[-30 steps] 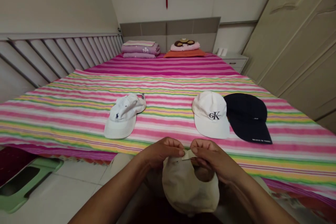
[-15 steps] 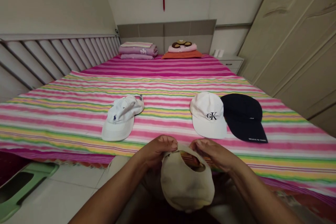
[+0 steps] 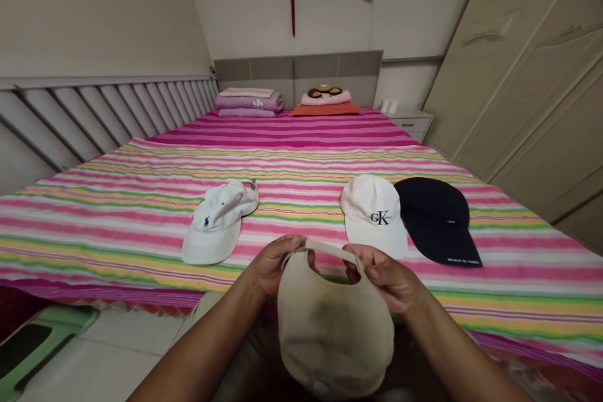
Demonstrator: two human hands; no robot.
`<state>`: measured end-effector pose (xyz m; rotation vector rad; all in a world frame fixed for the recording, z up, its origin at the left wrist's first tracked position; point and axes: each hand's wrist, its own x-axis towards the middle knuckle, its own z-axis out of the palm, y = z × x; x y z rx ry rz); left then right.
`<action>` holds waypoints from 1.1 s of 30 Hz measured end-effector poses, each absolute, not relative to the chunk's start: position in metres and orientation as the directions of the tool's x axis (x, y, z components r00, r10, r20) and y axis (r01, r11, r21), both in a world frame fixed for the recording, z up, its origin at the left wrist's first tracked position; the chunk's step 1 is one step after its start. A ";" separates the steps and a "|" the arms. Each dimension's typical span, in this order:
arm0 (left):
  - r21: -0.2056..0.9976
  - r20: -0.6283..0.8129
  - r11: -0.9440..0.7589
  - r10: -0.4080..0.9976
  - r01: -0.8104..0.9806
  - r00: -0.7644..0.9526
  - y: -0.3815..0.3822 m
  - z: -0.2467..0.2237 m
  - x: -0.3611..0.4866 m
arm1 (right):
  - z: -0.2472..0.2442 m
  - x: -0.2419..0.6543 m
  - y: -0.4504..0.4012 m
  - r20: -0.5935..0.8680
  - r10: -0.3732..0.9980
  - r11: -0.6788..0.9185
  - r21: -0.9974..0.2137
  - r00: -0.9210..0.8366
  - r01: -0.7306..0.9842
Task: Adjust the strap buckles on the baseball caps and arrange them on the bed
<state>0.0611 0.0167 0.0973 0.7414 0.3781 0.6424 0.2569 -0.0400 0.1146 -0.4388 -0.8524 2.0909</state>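
Observation:
Between my two hands is a beige baseball cap [image 3: 334, 326], its back opening and strap facing up and away from me. My left hand [image 3: 277, 260] is closed on the left end of the strap. The right end is pinched by my right hand [image 3: 384, 276], with some fingers inside the opening. The cap's brim is out of sight. Beyond my hands, a white cap with a small dark logo [image 3: 217, 220] lies on the bed to the left. A white CK cap [image 3: 372, 213] lies to the right, overlapping a black cap [image 3: 438, 220].
A striped sheet covers the bed [image 3: 292, 201]. Folded purple bedding [image 3: 249, 103] and a pink pile on an orange cloth [image 3: 325, 100] sit by the headboard. A railing [image 3: 117, 107] runs along the left, a wardrobe [image 3: 518, 75] stands right, and a green stool [image 3: 47, 339] is lower left.
The beige cap has tilted so its strap and back opening show more. My right hand has shifted its grip, with fingers now in the opening. The view has tipped slightly upward.

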 end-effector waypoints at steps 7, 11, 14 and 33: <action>0.707 0.005 0.538 0.645 -0.458 0.765 0.017 0.101 0.061 | 0.109 0.251 -0.037 0.123 0.727 -0.469 -0.631 -0.676 -0.619; 0.671 -0.015 0.593 0.611 -0.446 0.791 0.021 0.098 0.061 | 0.092 0.248 -0.034 0.157 0.557 -0.592 -0.614 -0.816 -0.522; 0.675 -0.031 0.614 0.576 -0.408 0.817 0.025 0.096 0.061 | 0.086 0.245 -0.035 0.114 0.527 -0.644 -0.593 -0.842 -0.483; 0.644 0.095 0.637 0.483 -0.424 0.871 0.038 0.080 0.042 | 0.113 0.243 -0.020 0.280 0.702 -0.312 -0.706 -0.655 -0.636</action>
